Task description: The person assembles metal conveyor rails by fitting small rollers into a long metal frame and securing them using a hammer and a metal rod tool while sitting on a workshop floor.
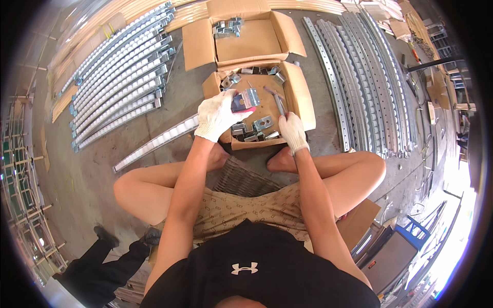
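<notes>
My left hand (218, 115), in a white knitted work glove, is closed around a shiny metal bracket (250, 97) above the near cardboard box (300, 105). In my right hand (294, 133), gloved the same way, is the handle of a hammer (279, 104). The hammer's head lies over the box's floor, to the right of the bracket and apart from it. Several loose metal brackets (263, 123) lie along the box's near edge. More of them sit along its far side.
Behind stands a second open carton (251, 41) with brackets in its left corner. Roller tracks (123, 77) lie in rows at the left, more metal tracks (354, 77) at the right. A single roller track (156, 141) lies by my left knee. Another person's dark-trousered legs (110, 269) show lower left.
</notes>
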Tool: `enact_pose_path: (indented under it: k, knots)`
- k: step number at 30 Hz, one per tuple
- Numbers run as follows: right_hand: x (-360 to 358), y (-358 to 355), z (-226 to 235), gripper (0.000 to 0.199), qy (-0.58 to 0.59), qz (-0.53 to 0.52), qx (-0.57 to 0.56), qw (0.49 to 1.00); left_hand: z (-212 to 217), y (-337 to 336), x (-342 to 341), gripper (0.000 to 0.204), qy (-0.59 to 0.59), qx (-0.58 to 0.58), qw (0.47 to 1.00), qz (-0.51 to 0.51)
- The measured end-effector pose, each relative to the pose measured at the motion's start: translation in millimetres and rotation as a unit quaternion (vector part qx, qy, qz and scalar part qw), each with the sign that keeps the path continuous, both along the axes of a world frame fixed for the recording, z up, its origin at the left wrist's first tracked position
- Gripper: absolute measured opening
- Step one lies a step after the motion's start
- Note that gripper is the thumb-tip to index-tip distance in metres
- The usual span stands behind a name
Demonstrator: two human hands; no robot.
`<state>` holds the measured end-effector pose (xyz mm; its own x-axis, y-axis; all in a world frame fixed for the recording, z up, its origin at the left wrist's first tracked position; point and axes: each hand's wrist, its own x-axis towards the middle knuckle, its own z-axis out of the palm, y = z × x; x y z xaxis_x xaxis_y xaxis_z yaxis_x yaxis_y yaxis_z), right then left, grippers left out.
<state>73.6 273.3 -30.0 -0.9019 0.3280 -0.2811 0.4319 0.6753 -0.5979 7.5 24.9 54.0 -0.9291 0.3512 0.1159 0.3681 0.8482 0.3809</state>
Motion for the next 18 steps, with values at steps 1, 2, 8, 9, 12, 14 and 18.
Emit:
enact_pose_path:
  k: [1, 2, 8, 9, 12, 14, 18]
  knots:
    - [8.4, -5.6, 30.0, 0.039, 0.018, -0.016, -0.022, 0.999, 2.3, -1.2, -3.9, 0.065, -0.015, -0.012, 1.000, 0.010]
    - [18.9, -5.3, 51.4, 0.036, 0.030, -0.042, -0.102, 0.993, 2.5, -1.2, -6.7, 0.066, -0.023, -0.015, 1.000, 0.007]
    - [73.5, -16.8, 159.8, 0.033, 0.051, -0.100, -0.464, 0.879, -5.0, -0.8, -9.2, 0.065, 0.018, 0.028, 0.999, -0.003]
    - [76.9, -24.1, 161.3, 0.033, 0.057, -0.100, -0.438, 0.891, -0.7, 0.9, -8.0, 0.064, 0.012, 0.026, 1.000, 0.000]
    - [69.6, -48.5, 157.8, 0.032, 0.066, -0.074, -0.370, 0.924, 10.4, 3.1, -6.4, 0.064, 0.006, 0.020, 1.000, 0.004]
    - [66.5, -51.8, 118.4, 0.031, 0.104, -0.043, -0.374, 0.921, 5.6, 5.4, -6.2, 0.064, 0.015, 0.024, 1.000, -0.002]
    - [62.2, -49.8, 176.5, 0.031, 0.041, -0.119, -0.436, 0.891, -0.8, -2.4, -4.9, 0.066, 0.053, 0.045, 0.998, -0.008]
